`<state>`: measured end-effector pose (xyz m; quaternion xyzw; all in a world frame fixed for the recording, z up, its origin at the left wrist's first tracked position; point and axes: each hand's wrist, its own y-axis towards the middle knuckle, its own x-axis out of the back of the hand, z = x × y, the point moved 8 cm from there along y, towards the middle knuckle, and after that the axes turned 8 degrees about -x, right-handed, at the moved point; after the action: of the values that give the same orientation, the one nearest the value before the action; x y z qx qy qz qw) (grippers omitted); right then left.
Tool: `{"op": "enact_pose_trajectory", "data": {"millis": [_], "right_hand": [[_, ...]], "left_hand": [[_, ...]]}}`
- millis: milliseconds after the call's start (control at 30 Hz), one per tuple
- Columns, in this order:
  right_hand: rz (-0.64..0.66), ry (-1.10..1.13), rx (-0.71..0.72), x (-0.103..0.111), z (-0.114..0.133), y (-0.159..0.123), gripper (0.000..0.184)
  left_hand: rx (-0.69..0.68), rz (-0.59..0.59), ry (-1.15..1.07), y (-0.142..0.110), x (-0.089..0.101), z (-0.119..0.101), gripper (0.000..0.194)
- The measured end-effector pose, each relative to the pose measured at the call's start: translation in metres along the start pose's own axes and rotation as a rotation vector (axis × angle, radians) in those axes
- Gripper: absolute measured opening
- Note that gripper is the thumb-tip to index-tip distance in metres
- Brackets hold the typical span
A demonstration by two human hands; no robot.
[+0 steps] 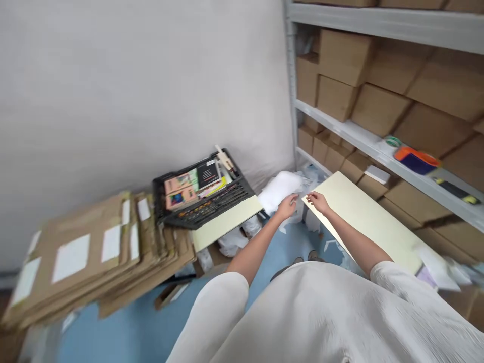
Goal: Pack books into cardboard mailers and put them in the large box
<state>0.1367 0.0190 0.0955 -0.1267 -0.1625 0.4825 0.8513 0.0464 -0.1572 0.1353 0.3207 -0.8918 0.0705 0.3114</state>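
My left hand [288, 205] is in the air over the blue floor, in front of a white plastic bundle [280, 190]. Its fingers are loosely bent and apart, and I see nothing in them. Just to its right, my right hand [318, 201] reaches over the near left corner of a long cream board [359, 217]. The fingers of this hand are half bent with gaps between them, holding nothing visible. Whether they touch the board I cannot tell. Left of my hands, a black crate [177, 222] holds books [207, 175] and other packets, with a smaller cream board [227, 222] along its front.
Flattened cardboard boxes [98, 242] are stacked at the left. On the right, a grey metal shelf [340, 118] carries rows of brown boxes [342, 58], a green tape roll [393, 141] and an orange and blue item [416, 160]. Plastic scraps lie on the blue floor [272, 252].
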Motion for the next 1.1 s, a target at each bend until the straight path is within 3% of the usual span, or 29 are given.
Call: {"op": "enact_pose_trajectory", "data": {"millis": [100, 200, 367, 500, 667, 933, 1100], "right_hand": [[0.169, -0.099, 0.044, -0.065, 0.029, 0.027, 0.021], [0.329, -0.143, 0.09, -0.132, 0.051, 0.036, 0.023], [0.519, -0.221, 0.133, -0.233, 0.07, 0.024, 0.023], [0.621, -0.267, 0.187, -0.303, 0.082, 0.012, 0.023], [0.645, -0.309, 0.269, -0.38, 0.102, 0.014, 0.02], [0.606, -0.413, 0.343, -0.499, 0.141, 0.028, 0.017], [0.605, -0.517, 0.497, -0.565, 0.163, 0.025, 0.02]], "left_hand": [[0.12, -0.158, 0.015, -0.027, 0.051, 0.027, 0.044], [0.225, -0.296, 0.029, -0.065, 0.094, 0.051, 0.044], [0.349, -0.455, 0.054, -0.131, 0.145, 0.084, 0.044], [0.39, -0.537, 0.066, -0.17, 0.183, 0.109, 0.043], [0.385, -0.573, 0.038, -0.191, 0.237, 0.151, 0.044], [0.311, -0.634, 0.081, -0.208, 0.35, 0.217, 0.048], [0.401, -0.666, 0.197, -0.229, 0.405, 0.25, 0.051]]}}
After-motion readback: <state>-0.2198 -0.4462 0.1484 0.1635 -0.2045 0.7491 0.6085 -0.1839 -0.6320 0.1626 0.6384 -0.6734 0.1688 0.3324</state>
